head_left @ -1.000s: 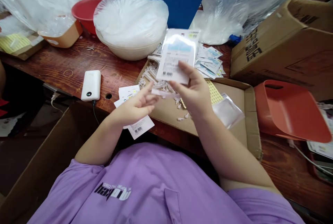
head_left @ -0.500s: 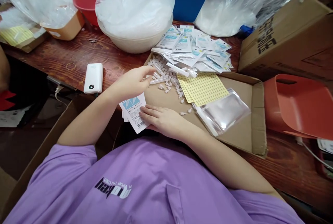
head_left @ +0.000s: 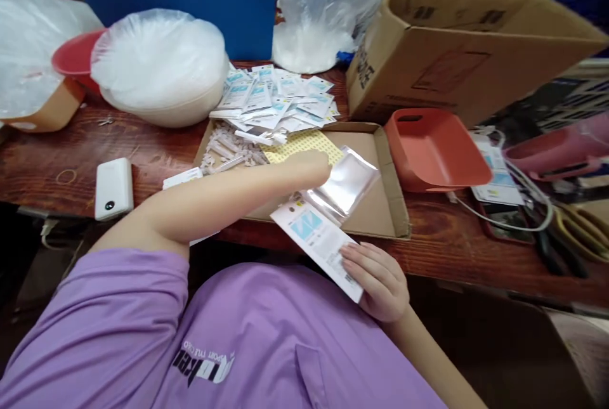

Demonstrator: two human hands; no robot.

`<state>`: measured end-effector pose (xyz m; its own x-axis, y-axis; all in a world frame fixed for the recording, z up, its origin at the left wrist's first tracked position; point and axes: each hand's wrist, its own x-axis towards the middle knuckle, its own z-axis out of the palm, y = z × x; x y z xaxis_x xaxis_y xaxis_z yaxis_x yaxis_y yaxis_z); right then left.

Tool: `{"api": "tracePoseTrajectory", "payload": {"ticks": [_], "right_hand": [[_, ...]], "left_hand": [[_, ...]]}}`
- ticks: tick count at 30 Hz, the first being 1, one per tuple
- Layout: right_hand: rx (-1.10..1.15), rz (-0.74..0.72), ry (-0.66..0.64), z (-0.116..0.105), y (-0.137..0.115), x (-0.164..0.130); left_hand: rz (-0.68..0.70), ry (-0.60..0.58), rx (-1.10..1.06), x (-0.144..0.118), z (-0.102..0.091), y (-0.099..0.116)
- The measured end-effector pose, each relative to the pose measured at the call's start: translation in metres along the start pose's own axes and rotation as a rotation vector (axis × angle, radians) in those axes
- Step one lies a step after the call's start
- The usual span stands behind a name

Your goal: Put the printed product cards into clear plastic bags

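Observation:
My right hand (head_left: 375, 279) holds a white printed card (head_left: 316, 241) with a blue picture, fingers flat across its lower end and the thumb hidden beneath. My left arm crosses the front of a shallow cardboard tray (head_left: 394, 206). At its end, my left hand (head_left: 311, 169) is curled over a yellow sticker sheet (head_left: 295, 146) and clear plastic bags (head_left: 349, 184); its fingertips are hidden. Small white plastic pieces and clear tubes (head_left: 231, 146) lie in the tray's left part. Behind them is a heap of packed cards (head_left: 280, 101). More white cards (head_left: 183, 177) show beside my left forearm.
A white power bank (head_left: 114, 188) and a bag-filled white basin (head_left: 162, 108) stand left. On the right are a red-orange bin (head_left: 428, 155), a large cardboard box (head_left: 457, 73), a cable, a phone (head_left: 509, 225) and scissors (head_left: 580, 231).
The view has swung right. My right hand has carried a card rightward, away from the other cards. My left hand has moved from the tubes across to the clear bags.

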<state>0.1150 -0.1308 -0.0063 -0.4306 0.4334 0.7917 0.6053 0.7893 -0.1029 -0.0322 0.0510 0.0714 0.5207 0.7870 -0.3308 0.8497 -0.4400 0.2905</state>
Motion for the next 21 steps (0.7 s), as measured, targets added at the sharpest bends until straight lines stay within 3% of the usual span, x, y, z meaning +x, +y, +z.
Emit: {"api": "tracePoseTrajectory", "payload": {"ticks": [3,6,13,17,21], "right_hand": [[-0.147,0.173,0.091,-0.019,0.002,-0.041],[-0.258,0.32,0.226,-0.027,0.005,-0.063],[-0.318,0.48,0.371,-0.028,0.019,-0.069],[-0.267,0.49,0.378,-0.022,0.023,-0.067],[-0.219,0.354,0.338,-0.021,0.016,-0.055]], "left_hand": [[-0.014,-0.009,0.067,0.021,0.02,0.023],[-0.065,-0.052,0.133,0.036,0.032,0.028],[-0.045,0.022,0.132,0.038,0.027,0.022],[0.008,0.076,0.087,0.025,0.016,0.02],[0.031,0.155,-0.059,0.004,0.008,0.018]]}}
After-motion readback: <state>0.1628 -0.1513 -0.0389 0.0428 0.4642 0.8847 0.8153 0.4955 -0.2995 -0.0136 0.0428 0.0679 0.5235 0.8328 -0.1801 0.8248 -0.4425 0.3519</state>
